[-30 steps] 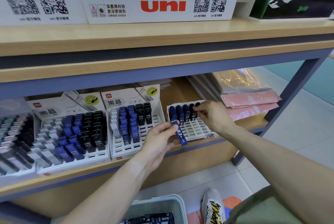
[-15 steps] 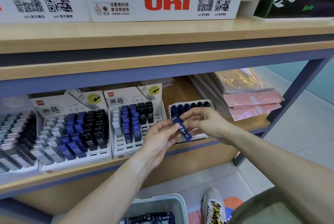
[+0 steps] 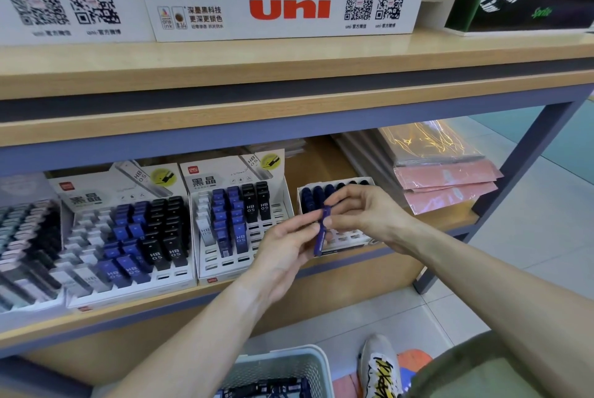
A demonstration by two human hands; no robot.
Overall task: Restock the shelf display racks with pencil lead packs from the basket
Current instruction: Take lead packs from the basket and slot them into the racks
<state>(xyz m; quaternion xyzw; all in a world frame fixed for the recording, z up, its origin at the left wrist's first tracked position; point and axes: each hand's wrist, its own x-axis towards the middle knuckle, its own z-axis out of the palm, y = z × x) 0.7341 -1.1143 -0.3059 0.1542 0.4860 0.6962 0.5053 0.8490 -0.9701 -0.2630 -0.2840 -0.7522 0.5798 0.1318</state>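
Grip: both hands hold one blue pencil lead pack (image 3: 322,230), nearly upright, top tilted slightly right.
Left hand (image 3: 286,246): fingers curled round the pack from the left, thumb tip against its upper part.
Right hand (image 3: 363,214): thumb and forefinger pinch the upper half of the pack from the right, the other fingers loosely bent above it.
Pack position: in the air in front of the lower shelf's edge, touching no rack.
Behind the grip: a small white display rack (image 3: 345,238) with a back row of dark blue packs; its front slots stand bare; the right hand covers part of it.
Just left of the grip: a white Deli rack (image 3: 238,269) with grey, blue and black packs marked HB 0.5.
Further left: a wider rack (image 3: 128,291) with the same three colours, then a rack of grey and black packs (image 3: 19,301) at the frame's edge.
Right of the grip: pink and clear plastic sleeves (image 3: 450,185) stacked on the shelf.
Above: a white uni display box (image 3: 289,5) on the upper shelf (image 3: 289,57).
Below the grip: a pale plastic basket (image 3: 283,365) on the floor holding dark packs, and a patterned shoe (image 3: 379,365) just beside it.
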